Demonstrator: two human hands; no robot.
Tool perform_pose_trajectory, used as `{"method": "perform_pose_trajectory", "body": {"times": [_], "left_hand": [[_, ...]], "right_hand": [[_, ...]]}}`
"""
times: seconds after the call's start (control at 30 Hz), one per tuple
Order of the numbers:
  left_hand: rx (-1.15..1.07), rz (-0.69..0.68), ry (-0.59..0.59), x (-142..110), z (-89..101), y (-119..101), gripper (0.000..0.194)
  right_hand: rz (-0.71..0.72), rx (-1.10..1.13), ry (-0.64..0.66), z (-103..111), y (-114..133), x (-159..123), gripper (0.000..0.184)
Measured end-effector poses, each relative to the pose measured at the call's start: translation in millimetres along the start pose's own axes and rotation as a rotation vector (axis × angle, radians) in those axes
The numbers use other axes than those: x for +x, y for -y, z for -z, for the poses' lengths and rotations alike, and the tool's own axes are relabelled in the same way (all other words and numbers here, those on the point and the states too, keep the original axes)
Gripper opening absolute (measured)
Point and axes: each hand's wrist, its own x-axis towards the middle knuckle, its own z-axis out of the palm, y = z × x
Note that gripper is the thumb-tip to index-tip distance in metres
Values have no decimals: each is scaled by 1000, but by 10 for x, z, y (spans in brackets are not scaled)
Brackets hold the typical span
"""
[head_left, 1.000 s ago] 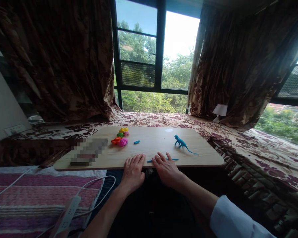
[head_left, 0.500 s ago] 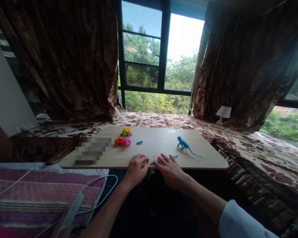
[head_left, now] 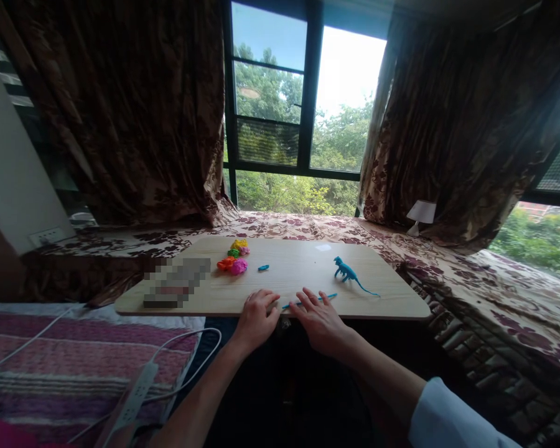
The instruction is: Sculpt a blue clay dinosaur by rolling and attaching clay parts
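Under the fingers of my right hand (head_left: 320, 317) lies a thin blue clay strip (head_left: 331, 295), its ends showing on either side. That hand is flat with the fingers spread. My left hand (head_left: 259, 314) rests on the table's near edge, fingers stretched forward and slightly bent, holding nothing. A blue clay dinosaur (head_left: 348, 270) with a long thin tail stands to the right of my hands. Ahead of my left hand is a small blue clay piece (head_left: 264, 267). Lumps of orange clay (head_left: 225, 264), magenta clay (head_left: 238, 266), green clay (head_left: 233, 252) and yellow clay (head_left: 239, 244) sit together farther back.
The pale wooden table (head_left: 289, 255) has a blurred-out flat object (head_left: 177, 283) at its left end. A power strip (head_left: 133, 395) with a white cable lies on the striped bedding (head_left: 74, 348) at lower left. A small white lamp (head_left: 420, 213) stands on the window ledge at right.
My right hand and the blue strip under it have barely shifted. The whole view has moved very slightly; the dinosaur and clay lumps stay in place.
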Motion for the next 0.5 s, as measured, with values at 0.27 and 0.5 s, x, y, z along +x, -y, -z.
{"method": "perform_pose_trajectory", "body": {"times": [0.27,0.5], "left_hand": [[45,30,-1,65,-46,-62,23],[69,56,7,117,-121,-66,17]], "right_hand": [[8,44,31,70,-118,277,57],[-78,100,-29,185,-666,212,53]]}}
